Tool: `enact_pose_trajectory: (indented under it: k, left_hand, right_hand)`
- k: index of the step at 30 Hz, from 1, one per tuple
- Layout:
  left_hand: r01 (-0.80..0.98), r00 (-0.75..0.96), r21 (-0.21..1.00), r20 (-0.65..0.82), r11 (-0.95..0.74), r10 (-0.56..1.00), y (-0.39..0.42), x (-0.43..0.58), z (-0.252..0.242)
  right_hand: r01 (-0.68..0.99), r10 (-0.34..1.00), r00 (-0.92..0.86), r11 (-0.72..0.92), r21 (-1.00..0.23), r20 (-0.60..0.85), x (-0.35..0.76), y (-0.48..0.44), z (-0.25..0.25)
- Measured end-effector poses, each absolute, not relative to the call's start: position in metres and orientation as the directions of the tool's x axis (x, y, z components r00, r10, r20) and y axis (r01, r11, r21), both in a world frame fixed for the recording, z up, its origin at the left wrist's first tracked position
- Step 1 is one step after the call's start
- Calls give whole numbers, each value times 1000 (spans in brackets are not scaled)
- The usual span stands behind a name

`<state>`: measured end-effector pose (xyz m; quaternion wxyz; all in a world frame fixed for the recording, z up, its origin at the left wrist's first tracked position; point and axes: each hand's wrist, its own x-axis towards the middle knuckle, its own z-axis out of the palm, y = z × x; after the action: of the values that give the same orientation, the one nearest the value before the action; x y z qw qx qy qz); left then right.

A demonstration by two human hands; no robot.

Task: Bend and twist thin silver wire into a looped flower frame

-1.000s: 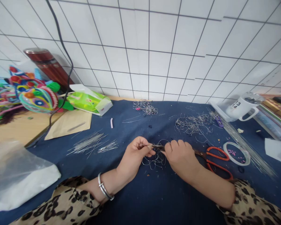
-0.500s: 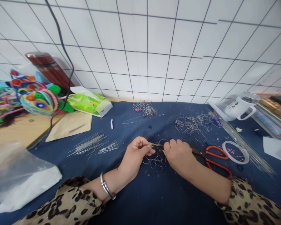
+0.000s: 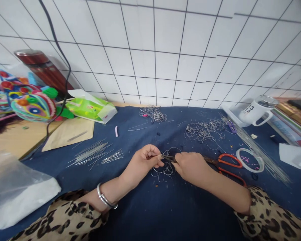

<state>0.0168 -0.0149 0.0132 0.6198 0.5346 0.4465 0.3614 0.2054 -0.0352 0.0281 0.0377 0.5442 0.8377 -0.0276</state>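
Note:
My left hand [image 3: 146, 162] is closed in a pinch, thumb against the fingers, on a thin metal wire whose end is too small to see clearly. From the right, my right hand [image 3: 192, 167] wraps around a pair of pliers [image 3: 169, 158]. Their dark, narrow jaws reach to my left fingertips, while the handles are hidden in my palm. Loose curled wire pieces [image 3: 164, 171] lie on the blue cloth under both hands. Just beyond my right wrist rest scissors with orange handles [image 3: 230, 160], their blades partly covered by the hand.
Straight wires [image 3: 90, 154] and a shorter bundle [image 3: 112, 156] lie to the left. Tangled wire heaps [image 3: 205, 130] sit farther back. At right are a round clear lid [image 3: 250, 160], long wires [image 3: 271, 165] and a white mug [image 3: 259, 112]. A plastic bag [image 3: 22, 194] lies at left.
The view has shifted slightly, so most things sit a little further left and higher. The pliers' jaws have turned a little at my left fingertips; both hands keep their grip.

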Motion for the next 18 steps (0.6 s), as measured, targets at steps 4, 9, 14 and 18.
enact_pose_trajectory:
  k: [4, 9, 14, 18]
  left_hand:
    - [11, 412, 982, -176, 189, 894, -14, 13, 14]
    - [21, 472, 992, -119, 124, 874, -13, 9, 14]
    - [0, 477, 996, -76, 86, 876, -14, 7, 18]
    - [-51, 476, 992, -75, 113, 876, -17, 7, 19]
  right_hand:
    - [891, 873, -450, 424, -162, -189, 210, -31, 34]
    - [839, 819, -485, 336, -428, -308, 217, -27, 37]
    - [727, 726, -539, 145, -671, -428, 220, -25, 40]
    - [666, 693, -541, 6, -746, -476, 220, -25, 43]
